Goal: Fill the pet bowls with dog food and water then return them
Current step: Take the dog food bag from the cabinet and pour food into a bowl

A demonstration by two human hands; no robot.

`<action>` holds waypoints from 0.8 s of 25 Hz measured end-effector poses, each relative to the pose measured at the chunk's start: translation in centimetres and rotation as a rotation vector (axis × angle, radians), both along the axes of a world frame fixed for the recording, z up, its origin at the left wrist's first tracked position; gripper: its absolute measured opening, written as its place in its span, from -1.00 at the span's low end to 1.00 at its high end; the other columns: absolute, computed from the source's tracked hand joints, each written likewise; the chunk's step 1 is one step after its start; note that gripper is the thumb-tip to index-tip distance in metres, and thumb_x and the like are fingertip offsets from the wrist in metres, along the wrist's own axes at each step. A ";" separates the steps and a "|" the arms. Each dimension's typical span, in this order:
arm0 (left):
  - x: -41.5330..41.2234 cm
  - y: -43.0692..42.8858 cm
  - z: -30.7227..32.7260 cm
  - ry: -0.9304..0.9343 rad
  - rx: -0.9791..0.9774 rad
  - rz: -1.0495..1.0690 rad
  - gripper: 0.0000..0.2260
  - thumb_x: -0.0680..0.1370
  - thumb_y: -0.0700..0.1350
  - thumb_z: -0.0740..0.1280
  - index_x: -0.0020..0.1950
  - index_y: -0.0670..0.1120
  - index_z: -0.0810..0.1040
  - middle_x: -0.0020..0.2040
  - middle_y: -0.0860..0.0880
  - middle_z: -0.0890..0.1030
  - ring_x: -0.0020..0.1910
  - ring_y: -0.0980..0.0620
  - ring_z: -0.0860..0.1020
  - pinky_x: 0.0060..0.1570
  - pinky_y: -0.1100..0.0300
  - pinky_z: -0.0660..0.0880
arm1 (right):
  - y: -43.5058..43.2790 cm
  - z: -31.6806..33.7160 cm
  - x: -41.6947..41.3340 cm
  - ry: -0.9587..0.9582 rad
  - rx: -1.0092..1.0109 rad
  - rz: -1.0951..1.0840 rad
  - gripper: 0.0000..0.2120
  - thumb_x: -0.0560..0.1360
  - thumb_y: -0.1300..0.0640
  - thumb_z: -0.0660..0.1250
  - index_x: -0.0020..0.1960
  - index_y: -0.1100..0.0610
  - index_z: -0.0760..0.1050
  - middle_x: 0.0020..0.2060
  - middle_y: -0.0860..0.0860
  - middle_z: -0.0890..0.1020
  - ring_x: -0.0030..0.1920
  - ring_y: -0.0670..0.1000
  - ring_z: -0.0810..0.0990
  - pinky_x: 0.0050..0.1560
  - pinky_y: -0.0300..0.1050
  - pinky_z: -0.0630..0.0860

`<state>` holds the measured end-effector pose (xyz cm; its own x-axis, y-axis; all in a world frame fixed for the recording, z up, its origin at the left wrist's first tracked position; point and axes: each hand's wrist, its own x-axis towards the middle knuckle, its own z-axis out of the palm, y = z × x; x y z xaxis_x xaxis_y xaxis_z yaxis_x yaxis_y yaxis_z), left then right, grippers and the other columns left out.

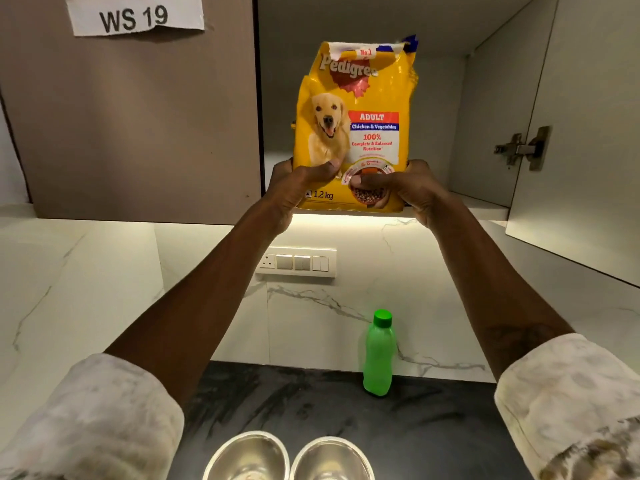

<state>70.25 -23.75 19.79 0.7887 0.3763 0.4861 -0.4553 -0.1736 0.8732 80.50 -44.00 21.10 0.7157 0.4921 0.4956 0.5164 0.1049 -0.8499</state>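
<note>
Head view.

Dog food bag [355, 129]: yellow, upright, top torn open, printed "Pedigree", "Adult", "1.2 kg". Gripped at its lower corners between both hands, at the front edge of the open upper cabinet [433, 98].

Left hand [298, 185]: clasping the bag's lower left corner, thumb across the front.

Right hand [405, 187]: clasping the bag's lower right corner, thumb across the front.

Cabinet door [571, 150]: swung open, to the right of the right hand, hinge visible.

Switch panel [298, 262]: on the marble wall, below both hands.

Green bottle [378, 355]: capped, upright on the dark counter [346, 410], below the right hand.

Two steel bowls [287, 457]: side by side on the counter at the bottom edge, well below the hands, between the forearms.

Paper label "WS 19" [135, 15]: on the closed door, above and left of the left hand.
</note>
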 end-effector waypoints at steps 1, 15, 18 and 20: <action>-0.5 -0.5 -0.3 -0.016 -0.001 -0.016 -0.55 0.50 -0.07 0.57 0.36 -0.04 0.57 0.12 -0.03 0.76 0.07 -0.09 0.75 0.06 -0.05 0.68 | -0.3 -0.4 -0.4 -0.005 0.034 0.003 -0.48 0.27 0.07 0.70 0.19 0.00 0.64 0.01 -0.08 0.77 -0.05 -0.04 0.77 -0.11 -0.16 0.71; -6.9 -2.8 -11.7 0.175 -0.049 -0.185 -0.10 0.08 0.06 0.77 0.39 -0.05 0.57 0.26 -0.14 0.70 0.21 -0.23 0.69 0.14 -0.19 0.65 | -2.5 -13.1 -4.0 0.151 0.167 0.106 -0.45 0.25 0.32 0.66 0.22 0.21 0.66 0.04 0.12 0.77 0.01 0.20 0.77 0.12 0.18 0.69; -7.5 -2.9 -14.8 0.208 -0.108 -0.131 -0.20 0.13 -0.03 0.77 0.34 -0.03 0.59 0.21 -0.12 0.73 0.16 -0.22 0.71 0.15 -0.23 0.64 | -2.2 -16.0 -4.8 0.211 0.145 0.147 -0.43 0.25 0.25 0.65 0.25 0.15 0.64 0.06 0.10 0.77 0.02 0.17 0.77 0.13 0.18 0.69; -8.2 -3.4 -16.4 0.182 -0.177 -0.090 -0.48 0.31 -0.19 0.66 0.24 -0.02 0.64 0.10 -0.08 0.77 0.05 -0.16 0.75 0.11 -0.21 0.66 | -2.0 -17.5 -5.0 0.251 0.142 0.177 -0.42 0.26 0.18 0.64 0.26 0.11 0.62 0.08 0.09 0.77 0.04 0.16 0.77 0.14 0.20 0.68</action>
